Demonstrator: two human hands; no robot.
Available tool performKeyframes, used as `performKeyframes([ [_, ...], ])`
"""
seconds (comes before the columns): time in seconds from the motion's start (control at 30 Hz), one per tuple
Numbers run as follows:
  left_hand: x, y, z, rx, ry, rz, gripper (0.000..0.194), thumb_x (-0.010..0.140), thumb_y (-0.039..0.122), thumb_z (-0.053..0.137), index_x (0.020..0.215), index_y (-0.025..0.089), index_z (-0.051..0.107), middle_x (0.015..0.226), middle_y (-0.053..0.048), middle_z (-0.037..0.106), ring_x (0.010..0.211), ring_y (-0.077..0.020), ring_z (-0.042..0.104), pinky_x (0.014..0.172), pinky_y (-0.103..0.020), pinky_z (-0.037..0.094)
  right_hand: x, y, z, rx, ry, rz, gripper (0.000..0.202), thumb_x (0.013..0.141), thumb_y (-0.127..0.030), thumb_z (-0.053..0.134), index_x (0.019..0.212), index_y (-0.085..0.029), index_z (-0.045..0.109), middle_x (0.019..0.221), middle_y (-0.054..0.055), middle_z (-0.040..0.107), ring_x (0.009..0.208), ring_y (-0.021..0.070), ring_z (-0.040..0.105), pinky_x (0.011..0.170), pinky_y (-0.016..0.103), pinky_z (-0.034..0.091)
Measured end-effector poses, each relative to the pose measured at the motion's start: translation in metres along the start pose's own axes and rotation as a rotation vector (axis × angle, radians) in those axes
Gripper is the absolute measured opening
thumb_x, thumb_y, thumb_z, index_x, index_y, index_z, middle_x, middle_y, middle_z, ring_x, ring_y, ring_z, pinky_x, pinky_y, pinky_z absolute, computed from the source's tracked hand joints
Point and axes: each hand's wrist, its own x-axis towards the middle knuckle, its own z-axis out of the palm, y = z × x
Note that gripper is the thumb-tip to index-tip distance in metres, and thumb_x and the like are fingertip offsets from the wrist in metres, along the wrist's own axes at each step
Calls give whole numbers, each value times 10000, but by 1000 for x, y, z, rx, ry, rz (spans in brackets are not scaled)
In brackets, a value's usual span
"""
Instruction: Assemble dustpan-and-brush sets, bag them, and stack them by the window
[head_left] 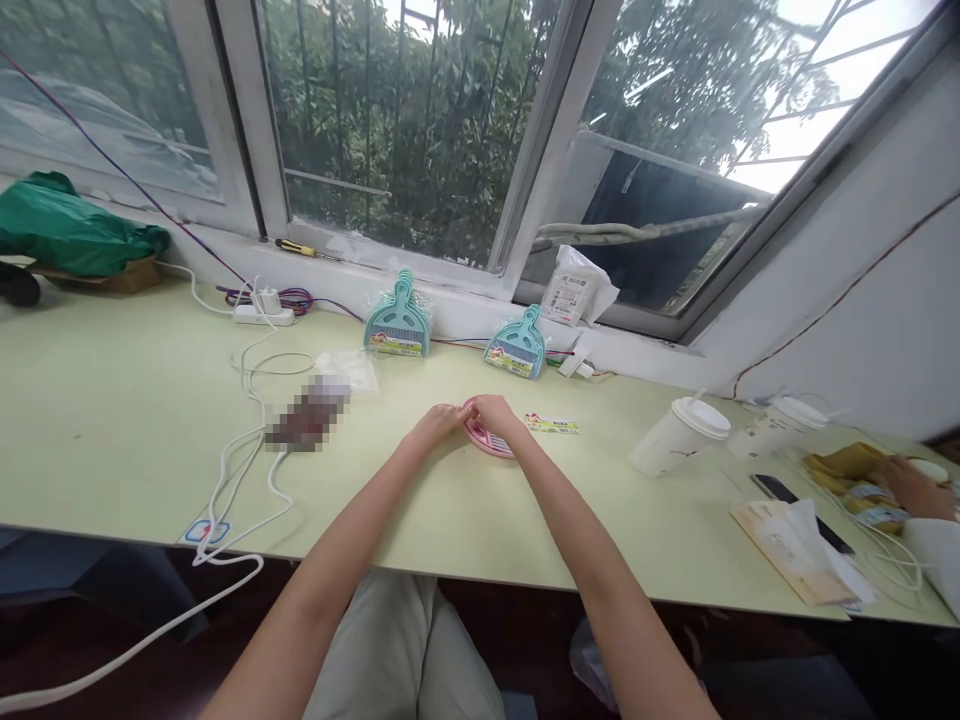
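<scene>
A pink mini dustpan (pixel 491 441) lies on the table in front of me, with pale stripes on it that look like brush bristles. My left hand (pixel 439 424) is closed at its left end, fingers pinched together. From above, my right hand (pixel 495 411) closes on the same end, and the two hands' fingertips meet there. The hands hide much of the pink piece, its handle included. Just right of my right hand lies a printed card strip (pixel 553 424).
Wrapped teal dustpan sets (pixel 399 325) (pixel 516 345) lean by the window sill. White cables (pixel 225 490) and a clear plastic bag (pixel 349 370) lie left. Lidded cups (pixel 681 436), a phone (pixel 799 508) and paper packets (pixel 787 550) are right, near another person's hand (pixel 916 487).
</scene>
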Motion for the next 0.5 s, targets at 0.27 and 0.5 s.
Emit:
performKeyframes([
  [0.27,-13,6,-9,-267,391,-173,468,808,97,461,1263,204,484,1325,-159,495,1285,-269,413,1090,-505,243,1,6,-2,141,44,57,117,742,-273,690,836,-215,729,858,52,726,800,186,653,707,244,442],
  [0.5,-4,2,-16,-1306,199,-459,560,810,286,563,1331,223,370,1184,-104,591,1028,-213,607,864,-381,498,4,-20,18,576,466,221,274,892,-340,478,1004,-223,699,1061,29,705,904,145,638,830,234,457],
])
